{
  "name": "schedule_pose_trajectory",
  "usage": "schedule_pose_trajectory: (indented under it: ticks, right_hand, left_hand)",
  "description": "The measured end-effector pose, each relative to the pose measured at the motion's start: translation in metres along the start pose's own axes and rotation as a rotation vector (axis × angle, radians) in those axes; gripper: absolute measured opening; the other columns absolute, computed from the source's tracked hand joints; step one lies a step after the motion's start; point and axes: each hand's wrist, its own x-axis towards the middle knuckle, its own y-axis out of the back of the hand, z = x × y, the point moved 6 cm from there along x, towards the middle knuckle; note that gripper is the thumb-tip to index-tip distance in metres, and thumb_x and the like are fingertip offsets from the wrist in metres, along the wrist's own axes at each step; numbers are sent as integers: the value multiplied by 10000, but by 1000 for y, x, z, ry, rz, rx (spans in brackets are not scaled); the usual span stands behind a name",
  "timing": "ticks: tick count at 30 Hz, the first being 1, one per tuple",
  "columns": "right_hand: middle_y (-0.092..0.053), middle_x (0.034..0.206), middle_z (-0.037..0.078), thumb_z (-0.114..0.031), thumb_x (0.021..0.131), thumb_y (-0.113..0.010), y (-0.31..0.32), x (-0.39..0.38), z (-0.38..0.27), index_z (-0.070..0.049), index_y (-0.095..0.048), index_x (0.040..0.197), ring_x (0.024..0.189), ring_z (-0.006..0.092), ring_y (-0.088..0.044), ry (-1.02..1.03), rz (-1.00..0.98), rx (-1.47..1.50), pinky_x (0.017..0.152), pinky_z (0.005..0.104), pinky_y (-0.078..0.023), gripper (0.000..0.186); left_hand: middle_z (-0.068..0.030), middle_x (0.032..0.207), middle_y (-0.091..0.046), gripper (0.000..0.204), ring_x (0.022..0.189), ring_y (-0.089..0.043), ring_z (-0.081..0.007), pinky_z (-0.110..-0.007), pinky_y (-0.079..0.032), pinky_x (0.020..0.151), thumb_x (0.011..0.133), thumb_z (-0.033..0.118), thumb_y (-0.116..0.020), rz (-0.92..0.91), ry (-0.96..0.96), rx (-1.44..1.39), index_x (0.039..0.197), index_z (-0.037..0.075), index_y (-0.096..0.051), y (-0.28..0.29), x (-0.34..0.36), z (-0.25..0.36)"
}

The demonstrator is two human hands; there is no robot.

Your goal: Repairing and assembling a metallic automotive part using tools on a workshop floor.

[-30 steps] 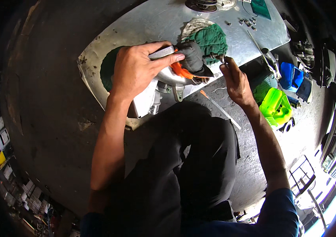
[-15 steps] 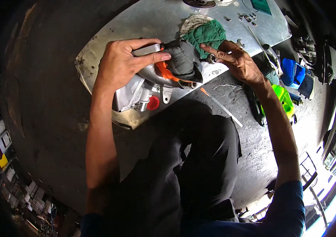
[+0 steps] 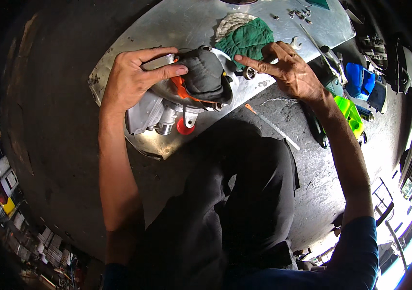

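Note:
My left hand (image 3: 131, 77) is closed on the edge of a silver metal housing (image 3: 167, 89), thumb toward the middle and fingers along the far side. Dark grey cloth (image 3: 207, 75) and an orange piece (image 3: 180, 89) sit in the housing's opening. To the right, my right hand (image 3: 288, 70) has its index finger stretched toward the housing and the other fingers curled. Beneath that finger shows a small round metal piece (image 3: 249, 73), socket-like, apparently held; the rest of it is hidden. A green cloth (image 3: 247, 41) lies just beyond. A red round cap (image 3: 185, 126) is at the housing's near side.
The housing rests on a metal sheet (image 3: 181, 24) bearing small bolts (image 3: 306, 18) and a wrench (image 3: 295, 43). An orange-ended blade (image 3: 273, 126) lies on the floor near my knee. Blue (image 3: 359, 79) and bright green (image 3: 348, 115) plastic pieces stand to the right.
The housing has shifted left with my left hand and turned slightly. The fingers of my right hand and the round metal piece have also moved left.

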Motion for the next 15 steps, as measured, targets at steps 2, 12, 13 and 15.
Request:
schedule_pose_trajectory:
  ticks: [2,12,13,15]
  right_hand:
    - [-432,898,135,-780,911,80,-10,-5,1,-385,-361,1574,881,308,-543,-93,-117,48,911,436,-509,889]
    - [-721,957,143,-136,980,-641,13,0,-45,-90,-586,1403,862,299,-729,-491,177,657,767,373,-592,429]
    - [-718,953,171,-105,981,-637,0,-1,-52,-1,-594,1358,815,290,-716,-730,154,854,765,362,-579,394]
    - [-675,900,167,-95,996,-623,-13,3,-62,45,-599,1308,738,222,-667,-1057,97,1139,686,332,-558,342]
  left_hand:
    - [-123,919,-780,464,813,-698,-109,-251,-524,805,783,281,-882,12,-9,14,1110,-23,-756,-3,-1,-2]
    - [-121,952,-778,418,844,-697,-95,-239,-535,778,786,209,-886,139,-43,4,1109,-22,-755,2,-24,-2]
    - [-116,945,-777,418,837,-692,-90,-239,-536,774,789,206,-886,212,31,-6,1110,-25,-753,-1,-31,-7]
    - [-92,912,-770,414,803,-672,-76,-233,-535,754,802,198,-883,326,110,-51,1112,-39,-746,-12,-37,-2]
